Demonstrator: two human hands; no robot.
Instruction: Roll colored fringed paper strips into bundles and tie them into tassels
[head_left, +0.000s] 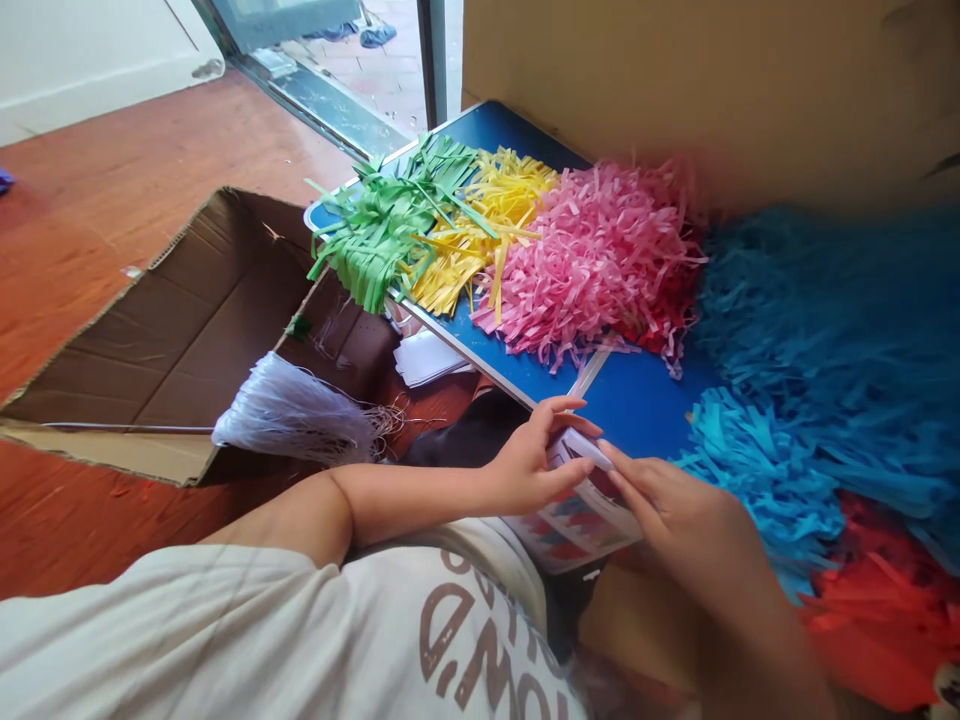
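A folded white piece (587, 447), perhaps paper or card, sits between my two hands near the blue table's front edge. My left hand (529, 460) curls around it, with the thumb below and the fingers over the top. The thumb and fingertips of my right hand (664, 495) pinch its right end. Just beneath the hands is a white container with openings in its side (592, 545), showing red and blue bits; part of it is hidden by my hands.
On the blue table (637, 395) lie fringed paper bunches: green (382, 225), yellow (480, 225), pink (592, 250) and blue (765, 470). Red paper (885, 610) is at right. A cardboard box (172, 300) stands left, white strings (292, 405) hanging at it. White sheets (427, 357) lie below the table.
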